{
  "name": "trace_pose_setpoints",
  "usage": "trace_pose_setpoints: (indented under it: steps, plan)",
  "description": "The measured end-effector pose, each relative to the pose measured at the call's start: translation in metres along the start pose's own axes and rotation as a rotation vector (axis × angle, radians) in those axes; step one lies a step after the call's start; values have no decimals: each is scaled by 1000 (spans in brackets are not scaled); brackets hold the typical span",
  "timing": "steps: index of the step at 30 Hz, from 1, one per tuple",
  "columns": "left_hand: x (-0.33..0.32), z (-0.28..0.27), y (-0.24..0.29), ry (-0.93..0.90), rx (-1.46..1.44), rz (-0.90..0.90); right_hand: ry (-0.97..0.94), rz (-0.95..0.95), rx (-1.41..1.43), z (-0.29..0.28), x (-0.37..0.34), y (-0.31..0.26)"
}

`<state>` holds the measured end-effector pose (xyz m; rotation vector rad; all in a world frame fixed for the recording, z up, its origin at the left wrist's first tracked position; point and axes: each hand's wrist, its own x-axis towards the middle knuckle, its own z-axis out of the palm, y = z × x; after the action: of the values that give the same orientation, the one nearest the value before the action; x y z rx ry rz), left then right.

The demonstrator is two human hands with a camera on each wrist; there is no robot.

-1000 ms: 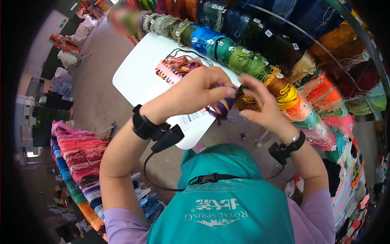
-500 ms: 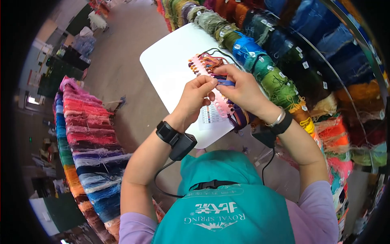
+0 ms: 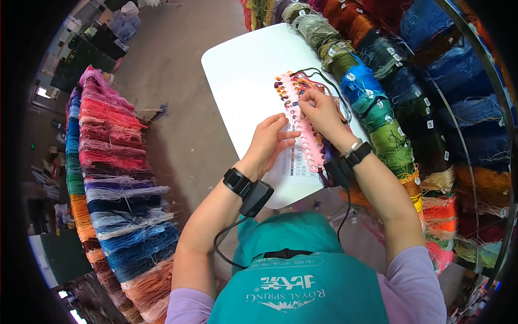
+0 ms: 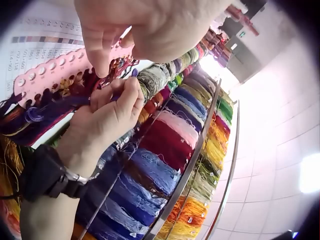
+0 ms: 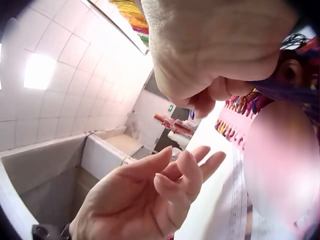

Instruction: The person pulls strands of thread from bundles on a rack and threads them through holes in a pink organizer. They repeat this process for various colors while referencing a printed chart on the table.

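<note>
My right hand [image 3: 322, 116] pinches a purple thread [image 4: 134, 73] over a pink card with holes along its edges [image 3: 306, 129]. The thread's end sticks up past the fingertips in the left wrist view, and its strands [image 5: 285, 91] trail back beneath that hand in the right wrist view. Left of the card, my left hand [image 3: 268, 141] is held with fingers loosely spread and nothing in them, the fingertips reaching toward the card. Orange, maroon and purple threads [image 3: 281, 93] are looped through holes at the card's far part. More dark purple threads [image 4: 35, 117] hang along its side.
The card lies on a white table [image 3: 243, 70], over a printed colour chart [image 3: 294, 164]. Racks of labelled yarn skeins [image 3: 372, 102] run close along the table's right side. Another rack of pink and blue skeins [image 3: 124, 156] stands to the left, across the floor [image 3: 167, 81].
Earlier both hands worked at threads near the table's right edge, then met over the card at a blue-purple strand. Now the left hand has let go and drawn aside; the right keeps the thread.
</note>
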<state>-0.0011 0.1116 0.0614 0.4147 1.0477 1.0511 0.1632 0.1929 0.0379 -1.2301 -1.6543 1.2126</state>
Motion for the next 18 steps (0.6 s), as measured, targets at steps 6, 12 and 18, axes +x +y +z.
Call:
trace_pose_setpoints:
  steps: [6, 12, 18]
  plan:
    - [31, -6, -2, -58, -86, -91, -19, 82, 128, 9, 19, 41]
    - [47, 1, -7, -113, -35, -91, -18, 157, 315, -3, 14, 36]
    - [63, -1, -14, -117, 42, -60, 14, 120, 272, 1, 13, 38]
